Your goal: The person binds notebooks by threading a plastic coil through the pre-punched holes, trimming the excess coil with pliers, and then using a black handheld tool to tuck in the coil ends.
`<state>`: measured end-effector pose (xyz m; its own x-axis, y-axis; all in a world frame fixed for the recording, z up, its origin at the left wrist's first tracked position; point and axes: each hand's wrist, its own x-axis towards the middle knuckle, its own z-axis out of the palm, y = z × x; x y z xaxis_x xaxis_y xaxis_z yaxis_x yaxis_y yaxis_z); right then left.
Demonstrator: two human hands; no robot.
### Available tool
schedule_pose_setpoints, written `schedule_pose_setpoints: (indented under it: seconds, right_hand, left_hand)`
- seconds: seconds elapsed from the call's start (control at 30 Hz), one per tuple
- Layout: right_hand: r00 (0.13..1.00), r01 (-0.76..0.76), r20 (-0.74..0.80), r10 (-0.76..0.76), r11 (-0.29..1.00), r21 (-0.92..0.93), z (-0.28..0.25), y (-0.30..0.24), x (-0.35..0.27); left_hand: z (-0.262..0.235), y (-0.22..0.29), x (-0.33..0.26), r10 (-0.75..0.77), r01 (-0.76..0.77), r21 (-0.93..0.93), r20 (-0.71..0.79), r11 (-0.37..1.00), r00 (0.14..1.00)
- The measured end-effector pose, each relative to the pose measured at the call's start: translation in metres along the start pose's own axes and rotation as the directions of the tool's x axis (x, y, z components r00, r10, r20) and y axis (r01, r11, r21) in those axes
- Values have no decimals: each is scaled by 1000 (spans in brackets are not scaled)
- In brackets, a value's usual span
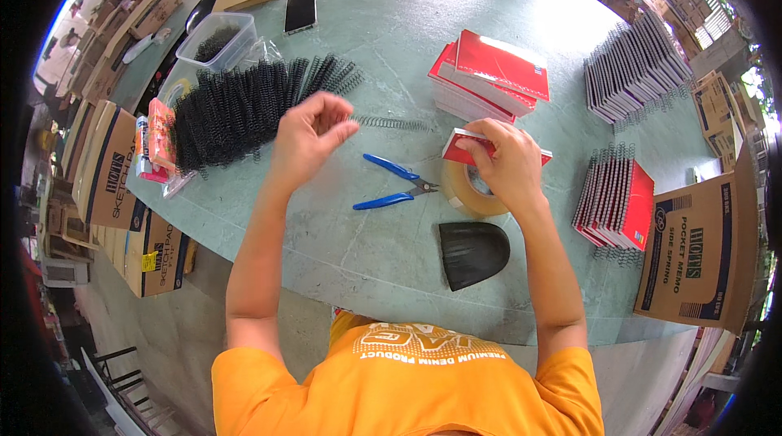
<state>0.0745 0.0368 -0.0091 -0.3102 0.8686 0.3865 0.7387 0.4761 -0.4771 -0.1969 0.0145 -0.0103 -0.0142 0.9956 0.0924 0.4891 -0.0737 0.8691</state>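
Left hand at a coil, right hand on a red pad

Your pad (pixel 456 148) is over the near side of the red stack (pixel 489 78), tilted with one long edge toward the coil (pixel 394 123), probably so that edge stays clear of your fingers. The coil lies lengthwise toward the pad, its far end just short of it. The pile (pixel 244 110) of coils sits on your left and the bound pads (pixel 615 200) on your right, likely to keep loose and bound stock apart. The cutters (pixel 415 186) lie open between your arms, handles to the left, presumably for easy reach.

Your left hand (pixel 314 139) is half curled, thumb and forefinger nearly together at the coil's near end; it looks like a light pinch, though contact is too small to confirm. Your right hand (pixel 507 161) grips the pad from above, thumb across its red face. The tape roll (pixel 466 196) is beneath; you can't tell whether the pad touches it.
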Motion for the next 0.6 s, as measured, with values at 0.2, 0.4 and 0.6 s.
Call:
schedule_pose_setpoints:
  seconds: [0.2,0.4,0.6]
  right_hand:
    - [999,4,37,-5,999,48,-10,-4,-3]
    - [998,-64,22,64,998,18,-8,2,0]
    - [999,-36,-14,36,999,7,-5,5,0]
  left_hand:
    - [21,44,30,93,-81,-700,-21,710,995]
    - [79,40,9,228,-218,-115,82,969,970]
    - [102,33,0,228,-228,-192,-24,954,973]
